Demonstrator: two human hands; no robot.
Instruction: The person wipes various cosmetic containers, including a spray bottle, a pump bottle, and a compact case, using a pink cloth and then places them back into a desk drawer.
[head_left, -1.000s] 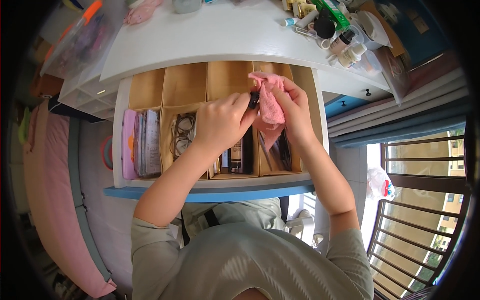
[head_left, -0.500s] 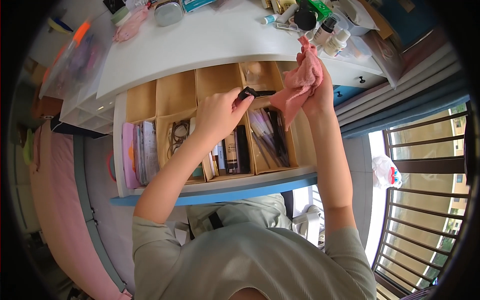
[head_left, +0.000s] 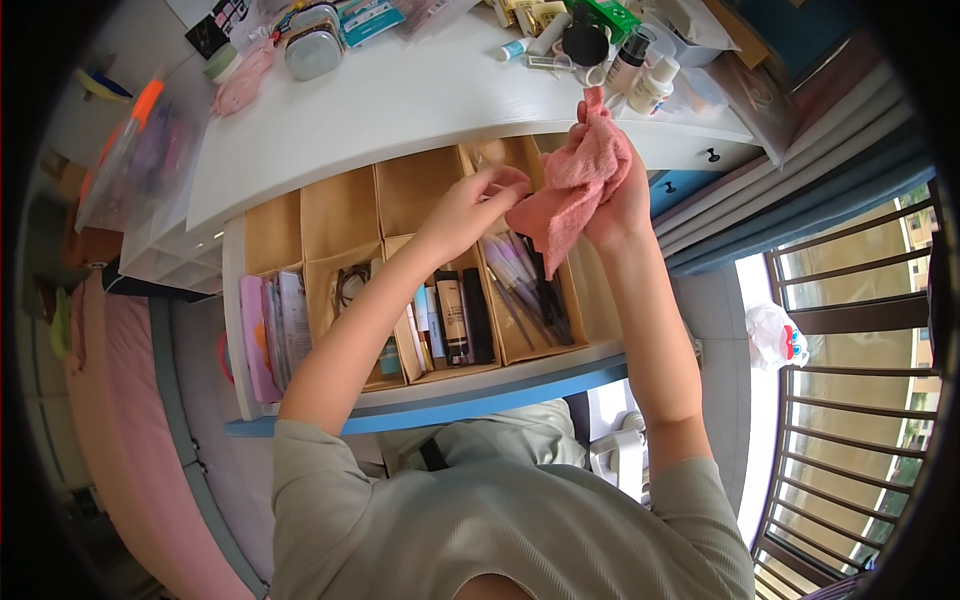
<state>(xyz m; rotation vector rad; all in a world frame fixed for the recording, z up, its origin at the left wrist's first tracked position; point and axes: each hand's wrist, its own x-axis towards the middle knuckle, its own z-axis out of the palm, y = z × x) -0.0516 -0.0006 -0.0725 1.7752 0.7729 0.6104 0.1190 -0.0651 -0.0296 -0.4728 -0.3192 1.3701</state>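
- Step: the right hand (head_left: 620, 212) is gripping the cloth (head_left: 590, 165), apparently in mid-handling, and holding it bunched above the open drawer's (head_left: 440, 408) right side.
- Left hand (head_left: 472, 210): hovering just beside the cloth, fingers bending; whether they are pinching anything cannot be told.
- Cloth's loose end: hanging partly over the pens (head_left: 515, 275).
- Next move: probably calling for keeping that end off the pens and the left fingers clear of the dividers (head_left: 378, 210).

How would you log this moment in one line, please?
right hand: holds pink cloth; left hand: above drawer, grip unclear; drawer: open, divided; white desk: cluttered
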